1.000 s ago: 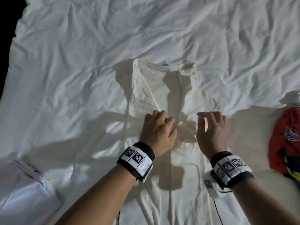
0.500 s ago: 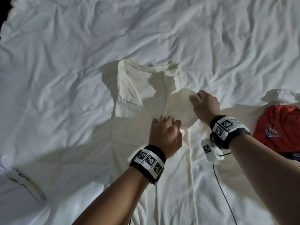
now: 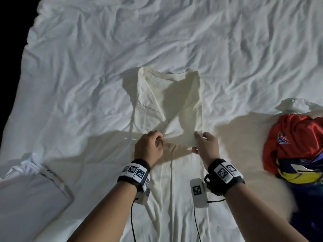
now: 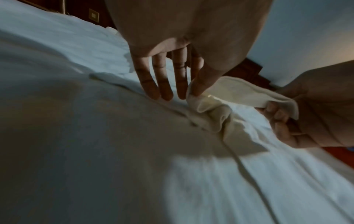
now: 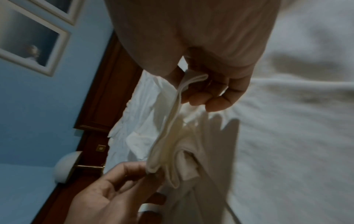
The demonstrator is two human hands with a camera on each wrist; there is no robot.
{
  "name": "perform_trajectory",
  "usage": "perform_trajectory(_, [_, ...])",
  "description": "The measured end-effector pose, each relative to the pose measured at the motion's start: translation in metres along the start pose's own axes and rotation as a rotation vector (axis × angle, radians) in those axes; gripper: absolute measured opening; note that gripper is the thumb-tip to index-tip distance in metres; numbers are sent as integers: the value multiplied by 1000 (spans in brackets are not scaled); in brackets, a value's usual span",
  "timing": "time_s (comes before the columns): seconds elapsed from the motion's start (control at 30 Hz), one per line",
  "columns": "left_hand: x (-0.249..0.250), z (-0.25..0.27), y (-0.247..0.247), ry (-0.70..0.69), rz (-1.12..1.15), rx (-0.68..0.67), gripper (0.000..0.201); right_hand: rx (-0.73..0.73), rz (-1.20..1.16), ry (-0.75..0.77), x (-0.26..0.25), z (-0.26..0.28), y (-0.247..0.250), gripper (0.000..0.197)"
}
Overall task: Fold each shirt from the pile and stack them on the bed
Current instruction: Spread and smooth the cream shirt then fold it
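A cream shirt lies flat on the bed, collar at the far end, body running back toward the person. Its left side is already folded in over the chest. The right sleeve is lifted off the shirt and stretched between the two hands across the middle of the garment.

The left hand pinches one end of the sleeve hem between thumb and forefinger; in the left wrist view the other three fingers are straight and point down toward the shirt, their tips at or just above the fabric. The right hand holds the other end of the hem, fingers curled round the edge with the thumb on top. The right wrist view shows the hem hanging as a doubled strip from that grip down to the left hand.

A pile of clothes sits on the bed off to the right, well apart from the cream shirt: a red garment on top, something dark blue and yellow beneath, a white piece behind. At the near left corner lies a folded white shirt. Both wrists wear black bands with square-patterned markers and small white camera units, each with a thin black cable trailing back.
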State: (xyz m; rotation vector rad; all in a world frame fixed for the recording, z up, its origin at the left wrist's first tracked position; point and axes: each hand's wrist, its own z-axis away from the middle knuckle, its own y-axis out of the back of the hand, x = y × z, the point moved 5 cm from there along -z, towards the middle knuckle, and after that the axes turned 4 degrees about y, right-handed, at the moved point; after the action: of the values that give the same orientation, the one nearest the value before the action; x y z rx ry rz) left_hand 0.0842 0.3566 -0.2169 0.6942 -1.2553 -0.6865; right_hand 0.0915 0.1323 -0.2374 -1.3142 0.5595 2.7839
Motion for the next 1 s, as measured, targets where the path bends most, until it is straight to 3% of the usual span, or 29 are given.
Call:
perform_trajectory(0.13, [-8, 3, -3, 5, -66, -41, 12, -33, 194, 0, 20, -5, 2, 37])
perform_trajectory(0.3, [1, -5, -4, -27, -239, -58, 8, -122, 434, 43, 5, -11, 7, 15])
perform_trajectory(0.43, [29, -21, -14, -118, -320, -13, 37, -38, 533, 87, -14, -27, 10, 26])
perform_trajectory(0.53, [33, -24, -45, -217, -358, -151, 63, 74, 430, 163, -30, -51, 6, 25])
perform_trajectory(0.63, [16, -18, -69, -281, -440, -222, 75, 104, 361, 218, -54, -79, 2, 34])
perform_trajectory(0.77, [0, -17, -80, -231, -473, -253, 78, 106, 365, 291, -89, -113, -1, 39])
perform_trajectory(1.0, [5, -12, -84, -182, -485, -259, 80, 92, 421, 306, -120, -142, -13, 25])
